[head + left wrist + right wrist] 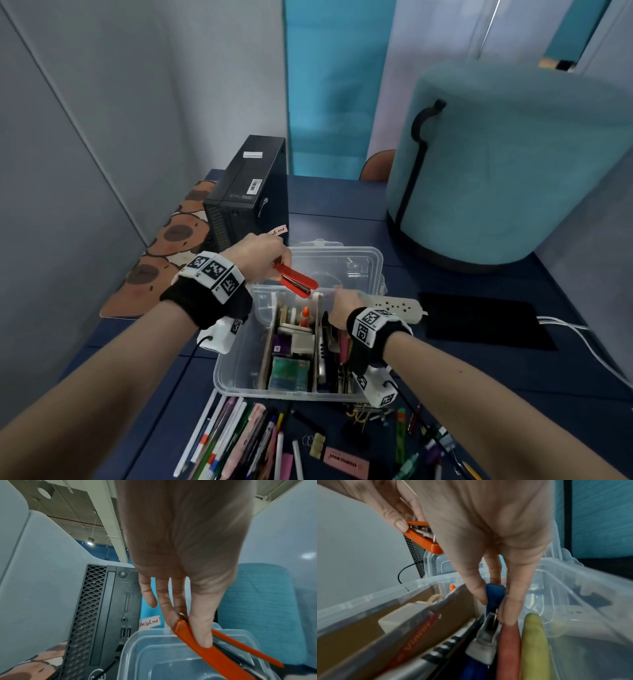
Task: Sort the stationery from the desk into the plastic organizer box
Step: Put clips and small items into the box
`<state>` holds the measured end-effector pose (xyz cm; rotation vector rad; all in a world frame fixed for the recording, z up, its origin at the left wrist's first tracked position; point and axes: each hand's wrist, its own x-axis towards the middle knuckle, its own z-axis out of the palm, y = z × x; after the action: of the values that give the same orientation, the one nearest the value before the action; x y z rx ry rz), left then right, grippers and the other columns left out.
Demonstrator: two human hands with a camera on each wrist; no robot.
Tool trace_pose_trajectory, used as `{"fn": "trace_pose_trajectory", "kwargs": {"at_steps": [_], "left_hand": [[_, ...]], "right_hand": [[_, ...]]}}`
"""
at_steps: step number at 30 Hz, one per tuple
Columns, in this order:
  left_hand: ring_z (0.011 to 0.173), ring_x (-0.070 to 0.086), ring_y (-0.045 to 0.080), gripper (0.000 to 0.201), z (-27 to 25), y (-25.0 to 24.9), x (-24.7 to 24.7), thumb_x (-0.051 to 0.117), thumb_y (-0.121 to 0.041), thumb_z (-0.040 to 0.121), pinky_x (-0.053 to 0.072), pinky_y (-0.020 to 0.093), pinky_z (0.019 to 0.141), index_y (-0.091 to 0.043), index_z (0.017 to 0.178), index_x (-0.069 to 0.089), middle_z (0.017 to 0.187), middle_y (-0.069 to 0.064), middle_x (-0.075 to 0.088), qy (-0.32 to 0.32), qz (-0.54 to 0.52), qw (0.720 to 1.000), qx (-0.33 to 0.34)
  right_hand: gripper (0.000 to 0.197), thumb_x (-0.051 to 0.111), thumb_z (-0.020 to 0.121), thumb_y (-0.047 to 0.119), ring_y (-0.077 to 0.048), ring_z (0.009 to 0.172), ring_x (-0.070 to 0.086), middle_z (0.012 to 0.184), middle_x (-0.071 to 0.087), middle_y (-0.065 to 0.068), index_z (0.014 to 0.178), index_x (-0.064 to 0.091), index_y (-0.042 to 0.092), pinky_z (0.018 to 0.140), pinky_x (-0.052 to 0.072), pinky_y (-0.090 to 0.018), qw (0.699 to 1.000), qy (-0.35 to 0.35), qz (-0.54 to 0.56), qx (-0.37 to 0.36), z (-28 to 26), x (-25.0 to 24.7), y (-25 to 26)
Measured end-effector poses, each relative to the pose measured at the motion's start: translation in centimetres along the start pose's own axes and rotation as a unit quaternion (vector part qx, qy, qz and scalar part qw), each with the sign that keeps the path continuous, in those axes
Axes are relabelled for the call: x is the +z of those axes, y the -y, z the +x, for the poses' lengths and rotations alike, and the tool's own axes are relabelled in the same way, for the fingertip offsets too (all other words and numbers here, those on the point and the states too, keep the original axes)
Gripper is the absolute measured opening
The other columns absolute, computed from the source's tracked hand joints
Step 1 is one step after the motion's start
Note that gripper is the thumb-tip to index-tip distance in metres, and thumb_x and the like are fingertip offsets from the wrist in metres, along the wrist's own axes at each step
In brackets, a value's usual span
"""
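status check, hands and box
Left hand holds red stapler above box. Right hand pinches blue stapler inside it. Pens left on desk.

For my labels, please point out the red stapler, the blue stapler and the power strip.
red stapler [297,279], head view, on its red top arm.
blue stapler [494,592], right wrist view, on its blue top end.
power strip [397,303], head view, on its socket face.

The stapler [295,280] in the left hand [257,253] hung above the organizer box [236,363], its lid [337,262] behind. Right of that grip, the right hand [344,308] pinched a second stapler [493,599] inside the box. Pens [233,438] lay on the desk [479,394] before both.
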<state>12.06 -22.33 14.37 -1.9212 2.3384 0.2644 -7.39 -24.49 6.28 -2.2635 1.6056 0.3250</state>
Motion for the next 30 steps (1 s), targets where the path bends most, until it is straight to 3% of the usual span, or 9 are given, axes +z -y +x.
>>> {"fn": "trace_pose_trajectory", "kwargs": {"at_steps": [5,8,9,13,16,19,22,26,30], "left_hand": [[0.088,0.054,0.008,0.019,0.6,-1.0,0.0,0.071,-0.032,0.083,0.049,0.027,0.085,-0.029,0.102,0.069,0.093,-0.013,0.053,-0.006,-0.026,1.0,0.013],[0.091,0.054,0.008,0.019,0.7,-1.5,-0.2,0.07,-0.031,0.084,0.048,0.028,0.088,-0.029,0.103,0.069,0.096,-0.012,0.056,0.001,-0.018,1.0,0.022],[0.092,0.055,0.008,0.019,0.8,-1.7,-0.3,0.07,-0.028,0.084,0.048,0.029,0.089,-0.028,0.103,0.069,0.098,-0.011,0.058,0.01,-0.018,1.0,0.024],[0.088,0.059,0.011,0.012,1.3,-3.2,-0.3,0.066,-0.02,0.084,0.053,0.033,0.085,-0.028,0.092,0.07,0.093,-0.009,0.062,0.046,0.007,0.998,0.049],[0.089,0.061,0.014,0.014,2.3,-5.3,0.4,0.064,-0.017,0.084,0.054,0.035,0.085,-0.027,0.092,0.07,0.091,-0.006,0.064,0.082,0.029,0.994,0.07],[0.095,0.061,0.021,0.016,3.2,-7.5,1.1,0.061,-0.02,0.088,0.051,0.039,0.09,-0.02,0.101,0.07,0.098,0.001,0.065,0.098,0.03,0.99,0.098],[0.096,0.06,0.023,0.018,3.8,-9.0,1.5,0.06,-0.023,0.089,0.05,0.038,0.091,-0.016,0.103,0.07,0.102,0.005,0.063,0.089,0.029,0.988,0.124],[0.094,0.062,0.027,0.022,3.9,-9.8,2.4,0.056,-0.024,0.09,0.052,0.039,0.086,-0.011,0.099,0.071,0.099,0.009,0.064,0.084,0.017,0.989,0.12],[0.103,0.061,0.026,0.023,3.6,-9.5,3.4,0.057,-0.022,0.091,0.049,0.039,0.093,-0.012,0.11,0.066,0.109,0.007,0.065,0.078,-0.018,0.992,0.099]], "right_hand": [[0.031,0.051,0.095,0.017,-0.022,0.092,0.058,0.1,0.058,-0.007,0.122,0.055,0.002,0.071,0.045,-0.021,0.994,0.018,0.107,-0.001,0.7,1.3,-0.4],[0.036,0.056,0.09,0.022,-0.024,0.104,0.063,0.109,0.065,-0.007,0.121,0.06,0.005,0.091,0.052,-0.034,0.95,0.129,0.284,-0.014,0.5,1.0,-0.5],[0.036,0.055,0.091,0.019,-0.023,0.103,0.064,0.11,0.067,-0.008,0.123,0.06,0.005,0.09,0.054,-0.037,0.934,0.139,0.329,-0.02,0.5,0.6,-0.9],[0.031,0.042,0.096,0.005,-0.032,0.096,0.064,0.106,0.062,-0.017,0.121,0.058,-0.002,0.082,0.056,-0.042,0.933,0.05,0.356,0.016,0.1,-3.2,-2.8],[0.026,0.049,0.097,0.012,-0.024,0.091,0.06,0.106,0.06,-0.012,0.12,0.058,0.004,0.076,0.057,-0.039,0.887,0.071,0.456,-0.027,-0.5,-5.1,-4.3],[0.018,0.061,0.091,0.016,-0.015,0.085,0.059,0.103,0.062,-0.006,0.109,0.062,0.011,0.061,0.048,-0.022,0.915,0.116,0.376,-0.084,-1.0,-5.0,-4.9],[0.023,0.071,0.084,0.02,-0.013,0.072,0.06,0.094,0.065,-0.006,0.102,0.062,0.009,0.054,0.046,-0.02,0.942,0.077,0.312,-0.098,-0.8,-3.9,-5.3],[0.023,0.07,0.083,0.018,-0.018,0.075,0.064,0.093,0.067,-0.008,0.101,0.063,0.008,0.06,0.051,-0.024,0.951,0.068,0.293,-0.072,-0.8,-3.0,-5.1],[0.016,0.071,0.079,0.023,-0.021,0.08,0.066,0.085,0.067,-0.004,0.091,0.065,0.014,0.07,0.052,-0.025,0.971,0.031,0.231,-0.045,-0.7,-1.8,-4.1]]}}
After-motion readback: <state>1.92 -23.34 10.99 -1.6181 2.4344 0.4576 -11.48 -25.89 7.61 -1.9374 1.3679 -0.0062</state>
